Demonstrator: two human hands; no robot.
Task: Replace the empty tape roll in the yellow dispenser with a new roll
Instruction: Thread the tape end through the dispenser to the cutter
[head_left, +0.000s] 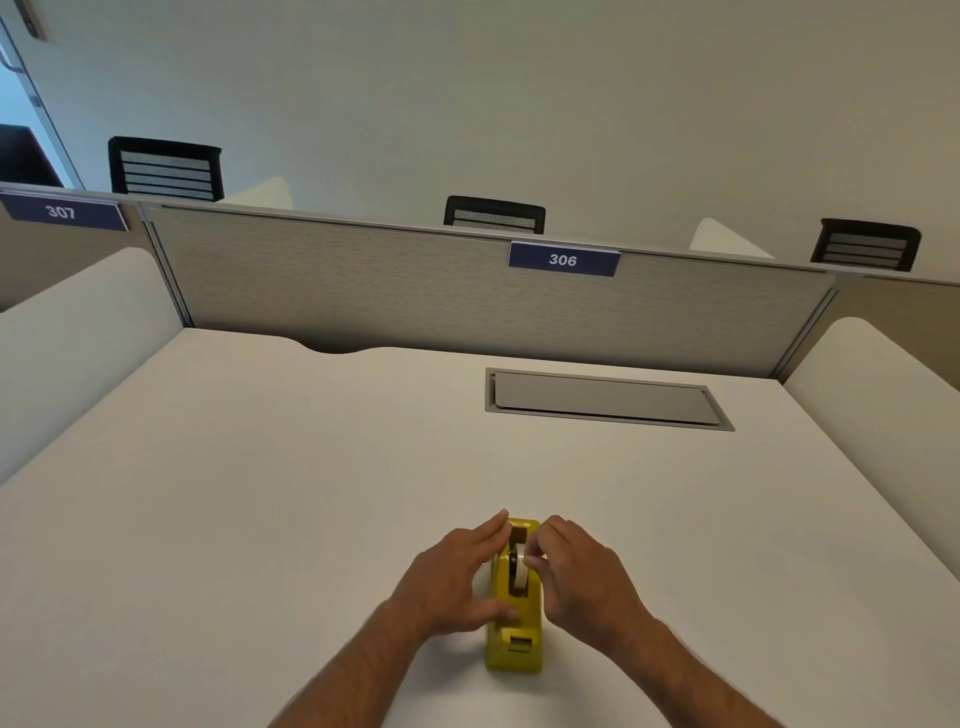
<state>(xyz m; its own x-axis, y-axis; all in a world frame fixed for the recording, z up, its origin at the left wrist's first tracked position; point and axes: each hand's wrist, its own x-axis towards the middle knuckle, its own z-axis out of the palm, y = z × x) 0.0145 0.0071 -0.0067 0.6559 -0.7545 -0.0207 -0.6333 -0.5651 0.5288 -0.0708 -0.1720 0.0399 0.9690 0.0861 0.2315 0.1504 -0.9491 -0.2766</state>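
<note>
A yellow tape dispenser (515, 631) stands on the white desk (260, 493), its cutter end toward me. A pale tape roll (519, 570) on a dark hub sits in its slot. My left hand (457, 577) lies against the dispenser's left side, fingers straight along it and thumb on its top edge. My right hand (582, 571) is at the right side, and its curled fingertips pinch the roll from above. No other tape roll is in view.
A grey cable hatch (602, 399) is set into the desk at the back right. A fabric partition (363, 291) labelled 306 closes the far edge, with white side dividers (78, 332) left and right. Black chair backs (165, 169) show behind it.
</note>
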